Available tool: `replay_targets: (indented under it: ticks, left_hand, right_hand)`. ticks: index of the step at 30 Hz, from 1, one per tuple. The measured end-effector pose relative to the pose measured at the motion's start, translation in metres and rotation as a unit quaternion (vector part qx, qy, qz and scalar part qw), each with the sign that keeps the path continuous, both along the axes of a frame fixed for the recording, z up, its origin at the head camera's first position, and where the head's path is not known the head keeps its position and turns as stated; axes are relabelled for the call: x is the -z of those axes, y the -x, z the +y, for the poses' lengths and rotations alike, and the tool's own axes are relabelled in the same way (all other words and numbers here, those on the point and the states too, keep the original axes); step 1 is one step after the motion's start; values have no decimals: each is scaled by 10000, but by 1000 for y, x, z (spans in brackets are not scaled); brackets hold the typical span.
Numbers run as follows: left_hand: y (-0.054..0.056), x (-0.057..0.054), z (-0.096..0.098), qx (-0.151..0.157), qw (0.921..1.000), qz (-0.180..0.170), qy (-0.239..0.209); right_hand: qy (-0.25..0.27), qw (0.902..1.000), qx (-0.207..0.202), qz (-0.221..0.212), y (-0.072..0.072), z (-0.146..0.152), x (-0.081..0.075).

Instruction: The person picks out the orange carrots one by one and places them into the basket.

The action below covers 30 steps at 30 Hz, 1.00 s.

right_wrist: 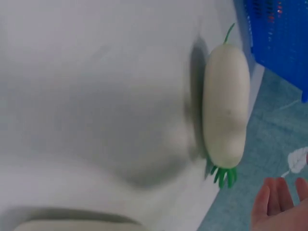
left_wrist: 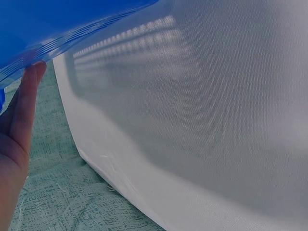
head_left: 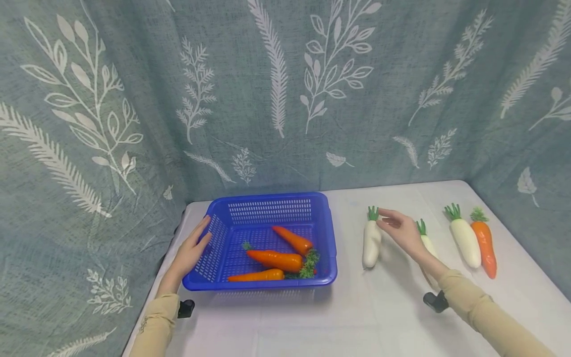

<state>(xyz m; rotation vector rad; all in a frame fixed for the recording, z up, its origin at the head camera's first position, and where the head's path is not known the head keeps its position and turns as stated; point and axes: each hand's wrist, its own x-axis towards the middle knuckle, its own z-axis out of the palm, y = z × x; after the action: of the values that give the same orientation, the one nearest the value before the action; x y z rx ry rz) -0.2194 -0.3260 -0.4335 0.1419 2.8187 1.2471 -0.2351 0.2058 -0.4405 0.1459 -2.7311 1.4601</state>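
A blue perforated basket [head_left: 267, 286] stands on the left of the table with carrots [head_left: 274, 259] lying in it. My left hand [head_left: 189, 257] rests along its left side with straight fingers; the left wrist view shows those fingers [left_wrist: 30, 106] against the basket's edge [left_wrist: 57, 45]. To the right of the basket lies a white radish [head_left: 371, 244] with a green top. Beside that top is my right hand [head_left: 401, 233], fingers loosely bent and holding nothing. In the right wrist view the radish [right_wrist: 225, 106] lies apart from the fingertips.
Another white radish [head_left: 428, 245] is partly hidden behind my right wrist. Farther right, a white radish [head_left: 465, 244] and a carrot [head_left: 484, 248] lie side by side. A patterned green curtain [head_left: 285, 99] hangs behind the white-covered table [head_left: 357, 317].
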Motion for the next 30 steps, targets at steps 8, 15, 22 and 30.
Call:
replay_targets:
  ticks: [8,15,22,30]
  left_hand:
    - [0,-3,1,-19,9999,-99,-29]
    - [0,-3,0,27,10000,-31,-25]
    - [0,-5,1,-4,10000,6,-2]
    - [0,-6,3,-12,10000,-43,-7]
  right_hand:
    - [-388,9985,352,160,-6,29,-4]
    - [-678,9952,708,-70,-3,60,-6]
    - [-543,9912,1167,-296,-2,93,-7]
    - [-899,9846,1483,-221,-1,130,-8]
